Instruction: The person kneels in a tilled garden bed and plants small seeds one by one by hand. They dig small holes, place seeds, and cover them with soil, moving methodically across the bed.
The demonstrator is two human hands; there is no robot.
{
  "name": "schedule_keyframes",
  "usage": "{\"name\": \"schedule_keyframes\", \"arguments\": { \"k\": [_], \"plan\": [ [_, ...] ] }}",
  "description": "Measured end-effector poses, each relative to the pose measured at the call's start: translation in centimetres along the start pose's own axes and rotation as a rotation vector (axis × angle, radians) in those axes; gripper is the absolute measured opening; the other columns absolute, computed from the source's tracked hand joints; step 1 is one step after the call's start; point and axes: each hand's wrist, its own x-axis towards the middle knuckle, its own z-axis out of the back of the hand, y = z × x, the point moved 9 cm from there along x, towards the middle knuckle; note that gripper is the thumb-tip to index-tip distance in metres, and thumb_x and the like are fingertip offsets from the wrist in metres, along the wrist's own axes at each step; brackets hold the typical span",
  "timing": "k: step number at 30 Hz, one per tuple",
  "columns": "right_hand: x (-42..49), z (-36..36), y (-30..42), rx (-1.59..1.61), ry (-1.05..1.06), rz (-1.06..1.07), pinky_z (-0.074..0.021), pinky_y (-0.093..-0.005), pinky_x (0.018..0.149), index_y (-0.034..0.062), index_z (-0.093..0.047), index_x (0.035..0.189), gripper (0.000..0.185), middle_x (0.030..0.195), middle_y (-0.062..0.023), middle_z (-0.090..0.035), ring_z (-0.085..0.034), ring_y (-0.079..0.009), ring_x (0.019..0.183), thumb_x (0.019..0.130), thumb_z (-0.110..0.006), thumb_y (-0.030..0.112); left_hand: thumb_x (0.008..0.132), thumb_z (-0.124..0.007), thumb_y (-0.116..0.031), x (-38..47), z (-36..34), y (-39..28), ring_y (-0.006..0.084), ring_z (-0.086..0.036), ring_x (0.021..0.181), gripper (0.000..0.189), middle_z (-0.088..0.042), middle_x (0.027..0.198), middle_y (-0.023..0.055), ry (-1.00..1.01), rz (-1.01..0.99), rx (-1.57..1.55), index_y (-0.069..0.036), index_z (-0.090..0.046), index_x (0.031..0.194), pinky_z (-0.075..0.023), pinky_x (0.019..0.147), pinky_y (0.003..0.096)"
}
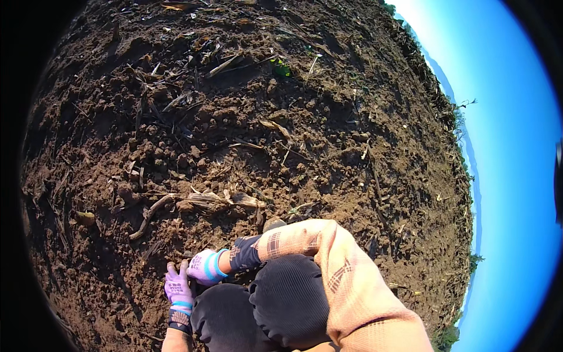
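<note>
Both hands wear lilac knitted gloves with blue-striped cuffs and meet low in the view, just beyond my dark-trousered knees. My left hand (178, 284) rests at the soil, its fingertips pointing away from me. Beside its fingers, my right hand (205, 267) reaches across in front of the knees, with its fingers curled down. Whether either hand holds anything is hidden by the gloves and the angle. Brown clumpy soil (176, 154) lies under and around both hands. A bent dry root or stalk (151, 215) lies a little beyond them.
A dry husk or stalk piece (224, 199) lies beyond the right sleeve. Near the right forearm a rounded stone or clod (273, 224) shows. Dry plant litter is scattered over the soil. A small green plant (280, 68) grows farther off. Sky and distant hills fill the right side.
</note>
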Motion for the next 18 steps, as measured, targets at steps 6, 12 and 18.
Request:
{"name": "schedule_keyframes", "arguments": {
  "k": [6, 12, 18],
  "plan": [
    [0.1, 1.2, -0.4, -0.019, -0.056, -0.024, -0.0538, -0.0435, 0.073, 0.0035, -0.069, 0.093, 0.023, 0.087, -0.0161, -0.070, -0.068, -0.0354, 0.084, 0.081, -0.062, 0.021, 0.094, -0.056, -0.027, -0.4, -6.5, 3.2, 0.0345, -0.055, 0.108, 0.045, -0.046, 0.131, 0.0171, 0.088, 0.373, -0.377, -0.008, -0.043, 0.132, -0.0513, 0.081, 0.0450],
    [-0.4, 3.9, -1.3, 0.078, -0.182, -0.142, -0.0536, -0.0444, 0.075, 0.0027, -0.070, 0.097, 0.026, 0.089, -0.0199, -0.070, -0.068, -0.0364, 0.087, 0.078, -0.063, 0.019, 0.074, -0.070, -0.015, 0.5, -2.2, 0.8, 0.0390, -0.052, 0.113, 0.058, -0.045, 0.129, 0.0199, -0.065, 0.113, -0.505, -0.006, -0.051, 0.128, -0.0488, 0.089, 0.0456],
    [-0.8, 4.7, -3.3, 0.175, -0.278, -0.259, -0.0526, -0.0442, 0.080, 0.0007, -0.064, 0.106, 0.033, 0.094, -0.0213, -0.068, -0.066, -0.0377, 0.093, 0.080, -0.067, 0.020, 0.068, -0.058, 0.004, 0.5, -0.1, 1.8, 0.0311, -0.055, 0.112, 0.052, -0.053, 0.118, 0.0154, -0.290, 0.090, -0.991, 0.000, -0.054, 0.120, -0.0425, 0.101, 0.0383]
  ]
}}
